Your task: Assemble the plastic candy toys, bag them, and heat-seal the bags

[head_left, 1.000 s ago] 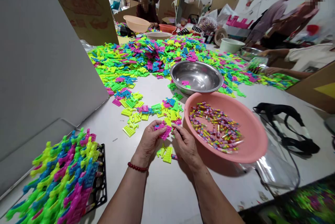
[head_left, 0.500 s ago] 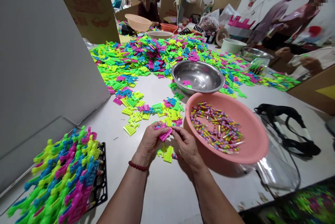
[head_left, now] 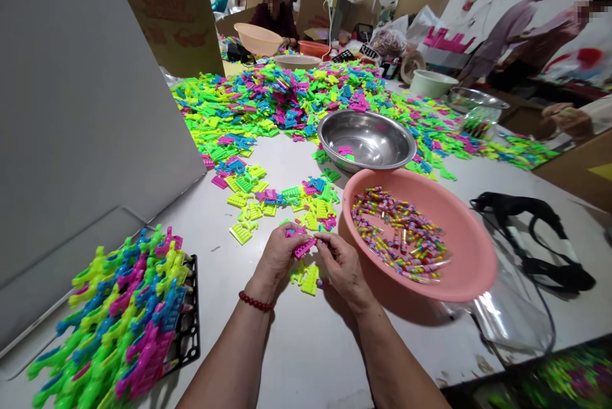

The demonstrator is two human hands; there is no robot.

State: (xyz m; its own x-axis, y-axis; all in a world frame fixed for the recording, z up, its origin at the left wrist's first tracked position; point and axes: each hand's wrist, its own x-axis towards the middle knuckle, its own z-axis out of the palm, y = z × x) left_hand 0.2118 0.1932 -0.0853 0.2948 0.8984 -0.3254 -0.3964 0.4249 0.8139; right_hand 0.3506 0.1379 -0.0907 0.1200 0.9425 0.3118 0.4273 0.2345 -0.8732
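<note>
My left hand (head_left: 278, 255) is closed around a pink plastic toy piece (head_left: 302, 246) with a ribbed, ladder-like face. The fingertips of my right hand (head_left: 343, 264) are pinched together at the right end of that piece; what lies between them is too small to make out. Just below, a yellow toy piece (head_left: 310, 280) of the same kind lies on the table, with a small dark-coloured end showing beside my right hand. To the right, a pink basin (head_left: 471, 250) holds many small tubes (head_left: 404, 237) with coloured beads or sweets and printed wrappers.
Behind the pink basin stands a steel bowl (head_left: 329, 135) with a few pieces. A heap of bright toy pieces (head_left: 268, 97) spreads across the back. At left, assembled toys (head_left: 115, 313) fill a black rack (head_left: 193, 307). A black strap (head_left: 549, 218) lies right. A co-worker (head_left: 273, 14) sits opposite.
The view has shifted slightly, so the table things sit a little further right. Both hands stay at the pink piece, with only a slight change of its tilt.
</note>
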